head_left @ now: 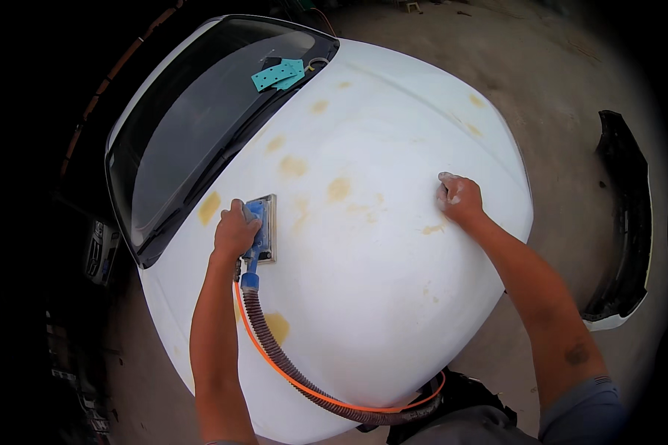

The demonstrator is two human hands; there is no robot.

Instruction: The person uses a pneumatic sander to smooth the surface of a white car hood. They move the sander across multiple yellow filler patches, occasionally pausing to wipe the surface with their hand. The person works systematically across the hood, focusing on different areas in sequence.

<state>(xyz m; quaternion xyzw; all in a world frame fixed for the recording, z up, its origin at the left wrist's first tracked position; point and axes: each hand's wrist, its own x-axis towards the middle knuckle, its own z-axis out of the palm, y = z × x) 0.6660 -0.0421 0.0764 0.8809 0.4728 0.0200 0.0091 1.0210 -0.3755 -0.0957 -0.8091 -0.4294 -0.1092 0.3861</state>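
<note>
My left hand (235,229) is wrapped round a blue pneumatic sander (259,233) with a flat rectangular pad. The sander rests on the white car hood (371,274), near the edge by the windshield. A ribbed dark dust hose (263,330) and a thin orange air hose (274,365) run from its tail, curving across the hood toward my body. Over the right part of the hood, my right hand (460,199) is closed, its fingers whitened with dust; what they hold, if anything, is hidden. Yellowish patches (339,188) mark the paint in several places.
Turquoise perforated sanding sheets (278,75) and a roll of tape (317,64) lie at the base of the windshield (200,111). A removed bumper (622,222) rests on the concrete floor (557,141) at the right. Another vehicle (101,252) shows dimly at the left.
</note>
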